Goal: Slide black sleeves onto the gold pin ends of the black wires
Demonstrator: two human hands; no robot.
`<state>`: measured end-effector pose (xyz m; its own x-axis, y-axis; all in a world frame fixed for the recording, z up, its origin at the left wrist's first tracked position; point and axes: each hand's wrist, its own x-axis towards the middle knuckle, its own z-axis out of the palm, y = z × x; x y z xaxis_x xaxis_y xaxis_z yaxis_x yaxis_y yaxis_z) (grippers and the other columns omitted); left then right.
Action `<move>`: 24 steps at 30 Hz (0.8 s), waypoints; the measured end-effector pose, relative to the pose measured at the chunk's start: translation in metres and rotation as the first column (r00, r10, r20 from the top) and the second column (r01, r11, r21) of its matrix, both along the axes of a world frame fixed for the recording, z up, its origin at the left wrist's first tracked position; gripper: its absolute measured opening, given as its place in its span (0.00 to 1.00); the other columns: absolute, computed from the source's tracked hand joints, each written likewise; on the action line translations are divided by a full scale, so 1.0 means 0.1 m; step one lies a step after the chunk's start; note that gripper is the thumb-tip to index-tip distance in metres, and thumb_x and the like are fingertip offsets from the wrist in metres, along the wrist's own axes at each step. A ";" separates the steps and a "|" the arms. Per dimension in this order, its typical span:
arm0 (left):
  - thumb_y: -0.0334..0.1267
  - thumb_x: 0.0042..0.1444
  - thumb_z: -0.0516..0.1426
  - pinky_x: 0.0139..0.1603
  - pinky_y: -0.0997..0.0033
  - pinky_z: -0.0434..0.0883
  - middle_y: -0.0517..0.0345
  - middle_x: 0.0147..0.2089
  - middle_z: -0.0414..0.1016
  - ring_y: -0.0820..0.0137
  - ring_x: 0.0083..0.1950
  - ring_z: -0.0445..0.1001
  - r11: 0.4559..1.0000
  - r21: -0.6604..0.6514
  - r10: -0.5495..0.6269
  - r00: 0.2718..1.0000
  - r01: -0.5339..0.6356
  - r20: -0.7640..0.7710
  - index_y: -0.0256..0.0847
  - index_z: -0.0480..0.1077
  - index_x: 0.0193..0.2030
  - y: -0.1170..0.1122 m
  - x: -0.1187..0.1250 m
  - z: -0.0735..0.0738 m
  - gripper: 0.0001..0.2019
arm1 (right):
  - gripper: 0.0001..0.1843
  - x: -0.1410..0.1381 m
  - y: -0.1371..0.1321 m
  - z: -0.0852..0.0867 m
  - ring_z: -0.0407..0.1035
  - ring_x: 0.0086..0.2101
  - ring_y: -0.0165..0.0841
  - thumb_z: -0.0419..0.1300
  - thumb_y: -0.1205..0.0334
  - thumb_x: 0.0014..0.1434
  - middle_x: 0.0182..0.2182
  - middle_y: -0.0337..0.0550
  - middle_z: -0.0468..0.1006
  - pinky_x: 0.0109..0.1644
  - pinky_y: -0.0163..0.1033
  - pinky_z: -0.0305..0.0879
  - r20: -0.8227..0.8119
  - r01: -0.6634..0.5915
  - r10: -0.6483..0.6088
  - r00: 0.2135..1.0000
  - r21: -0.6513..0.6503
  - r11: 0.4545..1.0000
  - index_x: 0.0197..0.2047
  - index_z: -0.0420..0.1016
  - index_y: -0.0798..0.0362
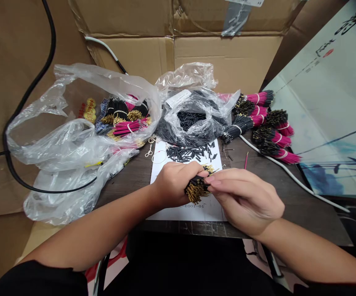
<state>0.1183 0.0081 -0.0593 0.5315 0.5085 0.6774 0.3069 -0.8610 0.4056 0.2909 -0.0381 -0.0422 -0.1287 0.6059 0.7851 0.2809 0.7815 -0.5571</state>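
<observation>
My left hand (174, 181) is wrapped round a bundle of black wires with gold-coloured metal ends (196, 192). Those ends point down toward me, and more gold tips stick out on the far side of the fist. At the bundle's right side, my right hand (248, 197) has thumb and fingertips pinched together; whatever sits between them is too small to make out. Beneath both hands lies a white printed sheet (165, 213). Short black tubes (190, 153) are scattered on its far part, just beyond my left hand.
An open plastic bag of black tubes (192, 120) stands behind the sheet. To the left, a clear bag (73, 144) holds tied wire bundles. Tied pink-and-black bundles (278, 139) lie at right, beside a white cable (301, 176). A black cable (8, 135) loops at left. Cardboard (227, 61) walls the back.
</observation>
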 end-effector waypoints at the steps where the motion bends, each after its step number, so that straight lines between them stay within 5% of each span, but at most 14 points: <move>1: 0.44 0.59 0.53 0.27 0.78 0.61 0.63 0.27 0.70 0.80 0.25 0.67 1.000 -0.012 -0.002 1.000 0.002 0.003 0.37 0.65 0.34 0.00 0.00 0.00 0.11 | 0.23 0.00 0.00 0.00 0.75 0.37 0.33 0.65 0.82 0.45 0.39 0.43 0.80 0.39 0.39 0.77 0.008 0.006 -0.006 1.000 0.002 1.000 0.45 0.76 0.55; 24: 0.43 0.59 0.53 0.27 0.79 0.61 0.63 0.26 0.69 0.81 0.25 0.68 0.995 -0.095 -0.027 1.000 0.027 0.002 0.37 0.64 0.34 -0.02 0.03 -0.01 0.11 | 0.24 0.08 -0.01 0.05 0.75 0.39 0.33 0.64 0.81 0.47 0.41 0.44 0.79 0.41 0.39 0.77 0.126 0.058 -0.066 0.990 0.065 0.996 0.47 0.75 0.55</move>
